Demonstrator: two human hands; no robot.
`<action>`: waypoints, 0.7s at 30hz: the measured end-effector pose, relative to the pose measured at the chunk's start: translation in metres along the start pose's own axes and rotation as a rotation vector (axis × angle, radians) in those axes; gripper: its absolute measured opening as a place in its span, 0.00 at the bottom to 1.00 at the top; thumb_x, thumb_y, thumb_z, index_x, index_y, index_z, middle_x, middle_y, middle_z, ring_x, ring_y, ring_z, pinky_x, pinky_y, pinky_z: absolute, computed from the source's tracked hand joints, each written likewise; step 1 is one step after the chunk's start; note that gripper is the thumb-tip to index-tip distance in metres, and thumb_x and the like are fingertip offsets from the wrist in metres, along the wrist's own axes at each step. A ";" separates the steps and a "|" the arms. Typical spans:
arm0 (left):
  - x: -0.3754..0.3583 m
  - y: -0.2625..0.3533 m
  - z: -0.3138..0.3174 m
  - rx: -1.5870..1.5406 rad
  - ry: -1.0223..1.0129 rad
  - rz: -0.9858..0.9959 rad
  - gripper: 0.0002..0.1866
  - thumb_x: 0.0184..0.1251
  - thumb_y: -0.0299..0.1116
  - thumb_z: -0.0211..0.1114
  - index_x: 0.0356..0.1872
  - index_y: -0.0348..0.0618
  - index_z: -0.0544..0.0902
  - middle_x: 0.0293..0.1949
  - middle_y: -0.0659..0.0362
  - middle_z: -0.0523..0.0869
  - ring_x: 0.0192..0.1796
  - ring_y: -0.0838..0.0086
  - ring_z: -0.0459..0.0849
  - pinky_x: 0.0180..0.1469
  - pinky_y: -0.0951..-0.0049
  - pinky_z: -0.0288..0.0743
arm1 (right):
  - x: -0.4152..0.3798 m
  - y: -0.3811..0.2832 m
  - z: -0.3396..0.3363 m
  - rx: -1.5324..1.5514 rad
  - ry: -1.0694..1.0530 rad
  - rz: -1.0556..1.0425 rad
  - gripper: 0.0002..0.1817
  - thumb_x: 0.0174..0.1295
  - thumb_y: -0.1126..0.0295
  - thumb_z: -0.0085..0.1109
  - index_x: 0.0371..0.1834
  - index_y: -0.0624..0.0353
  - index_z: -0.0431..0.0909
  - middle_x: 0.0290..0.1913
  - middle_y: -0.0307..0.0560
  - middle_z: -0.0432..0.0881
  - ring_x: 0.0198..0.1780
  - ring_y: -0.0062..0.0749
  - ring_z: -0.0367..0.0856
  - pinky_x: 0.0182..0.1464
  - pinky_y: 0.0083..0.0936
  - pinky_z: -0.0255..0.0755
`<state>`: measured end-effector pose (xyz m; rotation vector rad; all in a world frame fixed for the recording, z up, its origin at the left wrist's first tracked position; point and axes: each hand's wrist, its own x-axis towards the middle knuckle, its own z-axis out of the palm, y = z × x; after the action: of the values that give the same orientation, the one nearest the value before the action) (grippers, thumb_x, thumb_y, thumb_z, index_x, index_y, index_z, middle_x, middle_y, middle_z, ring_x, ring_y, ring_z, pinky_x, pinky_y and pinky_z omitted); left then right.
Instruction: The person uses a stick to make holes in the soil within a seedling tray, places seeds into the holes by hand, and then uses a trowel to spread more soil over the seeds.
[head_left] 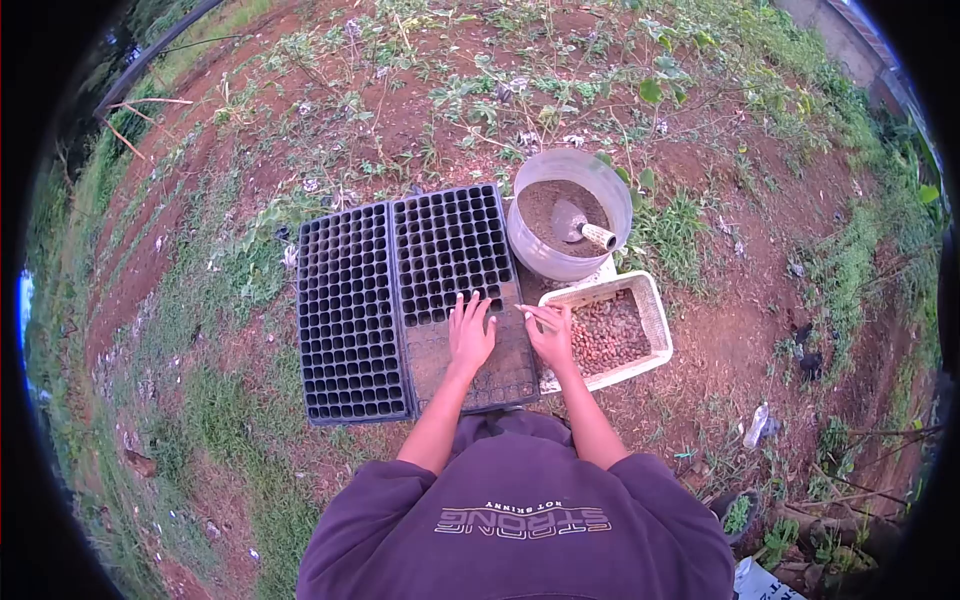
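Observation:
My left hand [472,335] lies with fingers stretched out on the right-hand black seedling tray [450,240], where soil-filled cells meet hollow ones. The near part of this tray is covered level with brown soil [470,365]. My right hand [550,338] is at the tray's right edge, fingers drawn together and pointing left; whatever is between the fingertips is too small to make out. Just right of that hand stands a cream plastic basket [655,325] holding many reddish-brown seeds [610,335]. A second black seedling tray [345,310], its cells without soil, lies alongside on the left.
A translucent round tub [560,262] of soil stands behind the basket, with a hand trowel [585,228] resting in it. Weeds and bare red earth surround the trays. A clear plastic bottle [757,425] lies on the ground at right.

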<state>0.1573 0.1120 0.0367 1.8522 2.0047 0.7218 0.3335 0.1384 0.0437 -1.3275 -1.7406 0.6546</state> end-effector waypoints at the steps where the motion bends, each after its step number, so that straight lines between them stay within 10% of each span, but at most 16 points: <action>1: -0.002 -0.002 0.002 0.060 -0.039 -0.028 0.25 0.68 0.38 0.61 0.66 0.49 0.72 0.72 0.54 0.67 0.76 0.51 0.55 0.75 0.48 0.52 | 0.002 -0.001 0.000 0.004 -0.003 -0.004 0.08 0.60 0.68 0.65 0.42 0.51 0.89 0.40 0.39 0.88 0.54 0.37 0.73 0.62 0.32 0.64; 21: -0.003 -0.003 0.004 0.247 -0.192 -0.155 0.29 0.72 0.39 0.52 0.73 0.51 0.62 0.72 0.62 0.66 0.76 0.64 0.59 0.72 0.27 0.40 | 0.011 0.004 0.010 -0.095 0.045 -0.138 0.08 0.60 0.70 0.63 0.42 0.54 0.88 0.40 0.41 0.88 0.60 0.45 0.69 0.65 0.38 0.61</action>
<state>0.1575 0.1091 0.0311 1.7890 2.1574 0.2528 0.3260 0.1509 0.0382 -1.2630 -1.8276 0.4664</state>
